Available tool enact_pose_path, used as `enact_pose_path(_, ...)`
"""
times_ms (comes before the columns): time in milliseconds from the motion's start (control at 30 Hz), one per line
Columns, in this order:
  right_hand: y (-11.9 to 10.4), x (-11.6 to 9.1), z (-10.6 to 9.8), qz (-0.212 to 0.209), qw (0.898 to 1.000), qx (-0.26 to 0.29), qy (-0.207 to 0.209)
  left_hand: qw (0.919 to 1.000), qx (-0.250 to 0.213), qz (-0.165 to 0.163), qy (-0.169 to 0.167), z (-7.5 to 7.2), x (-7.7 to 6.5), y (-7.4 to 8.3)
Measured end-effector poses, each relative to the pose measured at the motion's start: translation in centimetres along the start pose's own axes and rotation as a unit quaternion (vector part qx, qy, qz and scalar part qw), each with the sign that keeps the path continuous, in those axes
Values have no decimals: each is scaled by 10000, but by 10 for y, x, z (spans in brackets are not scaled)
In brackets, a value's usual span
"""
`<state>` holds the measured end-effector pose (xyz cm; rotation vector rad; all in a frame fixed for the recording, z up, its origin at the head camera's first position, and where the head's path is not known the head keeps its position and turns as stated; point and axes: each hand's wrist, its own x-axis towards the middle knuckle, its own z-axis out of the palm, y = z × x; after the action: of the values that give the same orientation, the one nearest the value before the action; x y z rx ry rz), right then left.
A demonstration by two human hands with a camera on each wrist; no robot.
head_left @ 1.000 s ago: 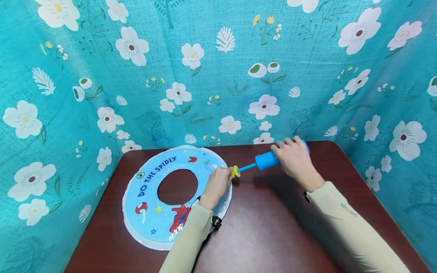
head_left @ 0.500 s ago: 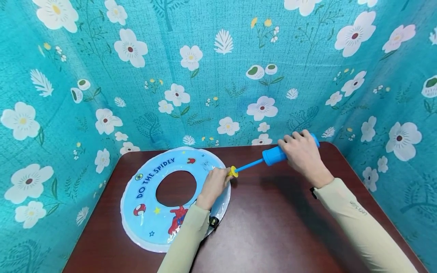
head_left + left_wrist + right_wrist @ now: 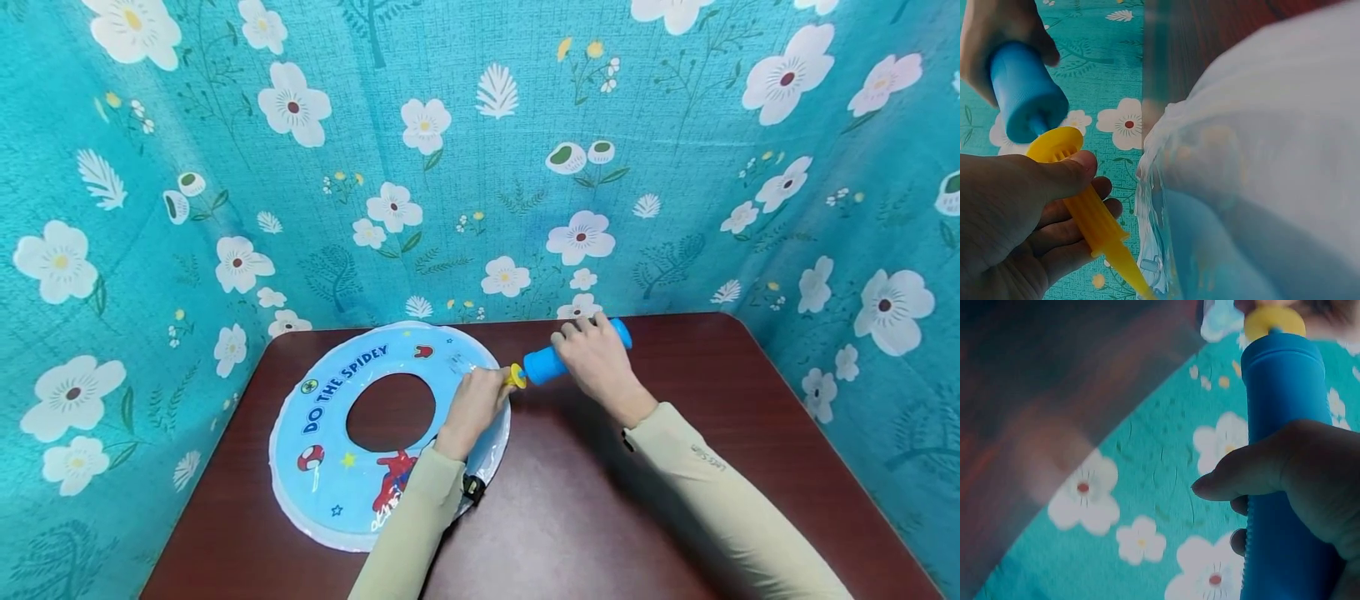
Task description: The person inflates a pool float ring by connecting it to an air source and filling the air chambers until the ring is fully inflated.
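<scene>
A light blue inflatable swim ring (image 3: 330, 483) with cartoon prints lies flat on the table's left half. My right hand (image 3: 600, 371) wraps round the blue barrel of a hand air pump (image 3: 545, 366), thumb across it in the right wrist view. My left hand (image 3: 471, 408), over the ring's right side, pinches the pump's yellow nozzle (image 3: 1092, 215) between thumb and fingers. In the left wrist view the nozzle's thin tip reaches the ring's clear valve (image 3: 1150, 265). Almost all the blue rod is inside the barrel, whose end sits close to the yellow flange.
The dark red-brown table (image 3: 585, 517) has rounded far corners. A teal flowered curtain (image 3: 465, 167) hangs behind it and along both sides.
My right hand first pulls the barrel away right, lengthening the exposed rod, then pushes it left and down toward the nozzle. My left hand and the ring stay in place.
</scene>
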<state>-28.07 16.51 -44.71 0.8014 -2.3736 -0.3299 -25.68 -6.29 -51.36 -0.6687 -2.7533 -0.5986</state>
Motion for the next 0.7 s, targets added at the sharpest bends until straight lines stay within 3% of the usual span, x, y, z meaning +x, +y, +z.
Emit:
enact_pose_path(133,-8,-2,5,-126,9999,95,-40,10000,-39,29,-59,2,3,2)
enact_pose_path(267,-2,-5,1,-147,9998,81,-109,9999,-134,45,-55,3,4,3)
enact_pose_path(433,25,-12,-9,-4,9998,155,-138,10000,-53,0,-43,4,3,2)
enact_pose_path(700,77,-26,-31,98,9996,212,162,10000,11,-80,8,0,0,0)
